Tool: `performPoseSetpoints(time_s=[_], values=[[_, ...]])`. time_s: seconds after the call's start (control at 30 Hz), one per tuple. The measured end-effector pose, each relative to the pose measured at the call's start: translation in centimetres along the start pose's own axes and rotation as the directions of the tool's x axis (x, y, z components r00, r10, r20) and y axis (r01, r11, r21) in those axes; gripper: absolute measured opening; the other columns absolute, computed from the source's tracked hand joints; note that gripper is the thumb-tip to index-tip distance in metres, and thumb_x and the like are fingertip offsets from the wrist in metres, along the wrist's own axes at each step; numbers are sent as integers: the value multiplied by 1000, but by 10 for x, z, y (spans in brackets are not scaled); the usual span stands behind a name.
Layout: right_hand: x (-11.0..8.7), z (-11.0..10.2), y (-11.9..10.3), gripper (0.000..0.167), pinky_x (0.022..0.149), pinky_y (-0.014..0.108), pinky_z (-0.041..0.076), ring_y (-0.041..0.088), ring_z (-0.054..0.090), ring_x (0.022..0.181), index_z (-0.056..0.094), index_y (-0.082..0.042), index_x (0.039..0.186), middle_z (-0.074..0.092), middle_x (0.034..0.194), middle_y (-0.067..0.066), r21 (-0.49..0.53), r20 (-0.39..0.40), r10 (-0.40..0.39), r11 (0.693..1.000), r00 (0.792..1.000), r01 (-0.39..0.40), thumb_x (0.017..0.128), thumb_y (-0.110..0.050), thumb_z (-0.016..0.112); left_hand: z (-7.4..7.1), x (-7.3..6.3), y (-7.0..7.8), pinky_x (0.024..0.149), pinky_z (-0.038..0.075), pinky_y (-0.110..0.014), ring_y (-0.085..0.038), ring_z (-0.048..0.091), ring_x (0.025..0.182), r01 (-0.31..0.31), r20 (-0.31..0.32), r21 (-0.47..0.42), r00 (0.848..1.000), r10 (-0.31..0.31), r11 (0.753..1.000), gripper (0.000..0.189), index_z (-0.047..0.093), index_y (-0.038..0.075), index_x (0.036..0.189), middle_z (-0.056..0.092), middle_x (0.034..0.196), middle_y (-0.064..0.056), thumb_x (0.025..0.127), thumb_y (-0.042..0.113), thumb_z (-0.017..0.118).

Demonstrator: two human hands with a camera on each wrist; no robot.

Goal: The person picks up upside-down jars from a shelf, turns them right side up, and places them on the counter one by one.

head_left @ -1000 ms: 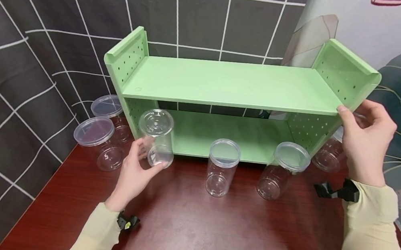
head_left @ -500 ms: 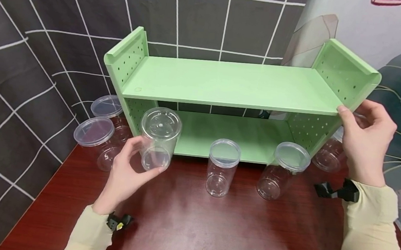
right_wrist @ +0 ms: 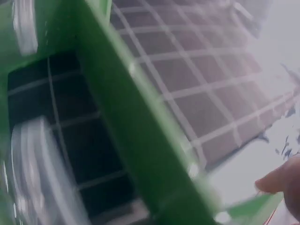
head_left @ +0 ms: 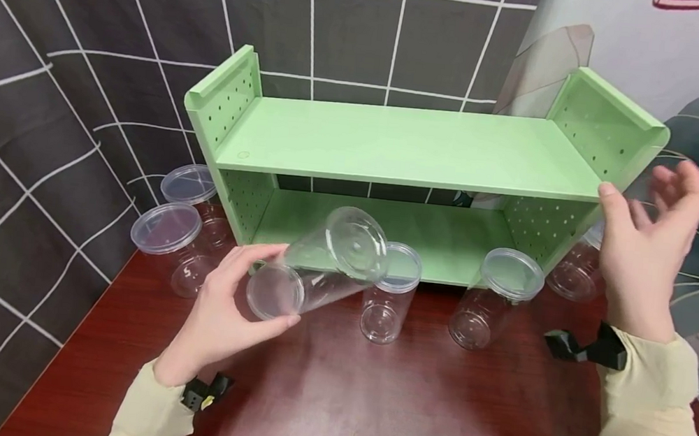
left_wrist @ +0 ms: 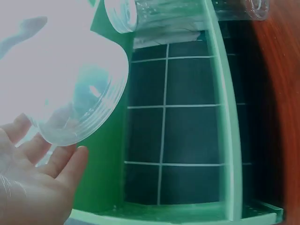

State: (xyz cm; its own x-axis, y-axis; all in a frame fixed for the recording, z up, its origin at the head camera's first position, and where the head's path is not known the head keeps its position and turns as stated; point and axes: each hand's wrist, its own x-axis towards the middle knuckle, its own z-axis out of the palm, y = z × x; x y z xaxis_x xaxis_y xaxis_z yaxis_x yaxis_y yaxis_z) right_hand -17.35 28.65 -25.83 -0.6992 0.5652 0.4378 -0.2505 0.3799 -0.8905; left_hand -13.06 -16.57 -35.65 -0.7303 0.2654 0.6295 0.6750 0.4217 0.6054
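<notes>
In the head view my left hand (head_left: 220,318) grips a clear plastic jar (head_left: 325,275) by one end, thumb below and fingers above. The jar is tilted in front of the lower shelf, its other end pointing up to the right, overlapping a standing jar (head_left: 384,313). The left wrist view shows the held jar's ridged end (left_wrist: 93,112) at the fingertips. My right hand (head_left: 651,240) is beside the right side panel of the green two-tier rack (head_left: 382,144), fingers spread and thumb tip at the shelf edge. Nothing is in it.
A lidded jar (head_left: 493,302) stands front right, and another (head_left: 575,268) sits behind my right hand. Two more jars, one nearer (head_left: 165,228) and one farther (head_left: 191,185), stand left of the rack. A grid-patterned wall covering (head_left: 354,36) rises behind the reddish-brown table (head_left: 369,402).
The held jar has swung from upright to tilted and shifted right as my left hand turned. My right hand has loosened from the rack's side panel, its fingers lifting away.
</notes>
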Motion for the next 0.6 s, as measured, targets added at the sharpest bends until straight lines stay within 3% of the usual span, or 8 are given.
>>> performPoseSetpoints(time_s=[0.07, 0.1, 0.2, 0.27, 0.43, 0.5, 0.6], values=[[-12, 1, -13, 67, 113, 16, 25, 10, 31, 141, 32, -18, 154, 39, 149, -2, 12, -16, -96, 995, 995, 96, 96, -7, 64, 1, 1, 5, 102, 44, -34, -18, 55, 119, -36, 26, 1, 999, 36, 999, 85, 61, 19, 141, 62, 132, 6, 63, 22, 96], [-19, 2, -21, 68, 113, 16, 24, 12, 31, 141, 35, -15, 153, 39, 150, 1, 71, -12, -144, 987, 990, 145, 94, -4, 66, 2, 2, 8, 101, 45, -34, -19, 55, 119, -55, 37, -6, 998, 55, 998, 85, 61, 18, 141, 63, 131, 6, 62, 23, 95], [-43, 4, -44, 65, 118, 25, 25, 21, 37, 140, 45, -7, 147, 45, 147, 8, 184, 68, -335, 930, 940, 318, 88, 1, 71, 4, 4, 16, 99, 46, -35, -20, 56, 118, -113, 64, -27, 991, 114, 993, 86, 61, 18, 140, 64, 129, 5, 62, 25, 95], [-59, 5, -58, 64, 119, 33, 26, 27, 39, 139, 50, -2, 144, 49, 145, 13, 249, 160, -441, 884, 883, 396, 84, 3, 74, 6, 5, 20, 99, 47, -34, -20, 56, 118, -135, 84, -38, 987, 138, 990, 86, 61, 18, 140, 65, 128, 5, 62, 26, 96], [-89, 3, -74, 67, 119, 44, 28, 36, 40, 140, 49, 7, 144, 49, 146, 23, 278, 384, -601, 799, 701, 532, 87, -7, 79, 12, 6, 29, 95, 48, -34, -18, 55, 117, -161, 140, -48, 976, 166, 986, 85, 62, 19, 140, 63, 130, 6, 63, 28, 96], [-96, 3, -76, 69, 118, 44, 30, 38, 40, 139, 49, 9, 144, 50, 145, 25, 303, 433, -630, 775, 644, 555, 87, -13, 82, 14, 7, 31, 93, 49, -33, -17, 55, 115, -167, 156, -50, 972, 173, 985, 84, 62, 19, 138, 63, 129, 7, 63, 28, 96], [-104, 2, -76, 70, 116, 42, 33, 40, 44, 136, 51, 9, 142, 53, 142, 25, 331, 494, -650, 755, 577, 566, 84, -13, 85, 19, 7, 33, 92, 50, -32, -15, 55, 113, -175, 178, -48, 967, 180, 983, 81, 64, 21, 136, 63, 127, 9, 62, 29, 97]])
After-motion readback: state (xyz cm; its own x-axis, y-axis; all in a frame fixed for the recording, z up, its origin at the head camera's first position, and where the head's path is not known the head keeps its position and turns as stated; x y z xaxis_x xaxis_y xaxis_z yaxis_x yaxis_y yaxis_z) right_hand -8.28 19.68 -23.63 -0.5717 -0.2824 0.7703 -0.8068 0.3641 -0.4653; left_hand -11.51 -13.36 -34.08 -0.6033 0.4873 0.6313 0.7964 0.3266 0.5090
